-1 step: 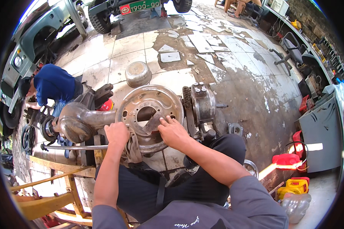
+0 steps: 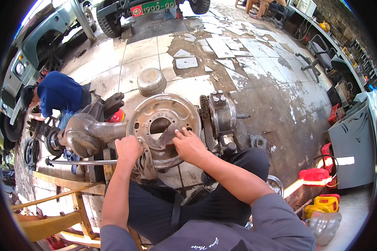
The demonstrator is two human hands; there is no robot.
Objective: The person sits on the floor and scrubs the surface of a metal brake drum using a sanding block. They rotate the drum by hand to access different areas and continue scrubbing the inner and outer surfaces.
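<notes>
A round steel wheel rim with a large centre hole lies tilted in front of my knees. My left hand is closed at its near left edge, with a grey-brown rag bunched under the fingers and hanging down. Across the lower right of the disc, my right hand holds a dark, flat, rough strip that looks like sandpaper against the metal, fingertips on its right end. The strip partly covers the centre hole. My left fingertips are hidden.
An axle housing stands left of the rim; a metal gearbox-like part stands to its right. Beyond sits a metal bowl-shaped drum. A co-worker in blue bends at the left. A yellow frame is near left; jerrycans stand at right.
</notes>
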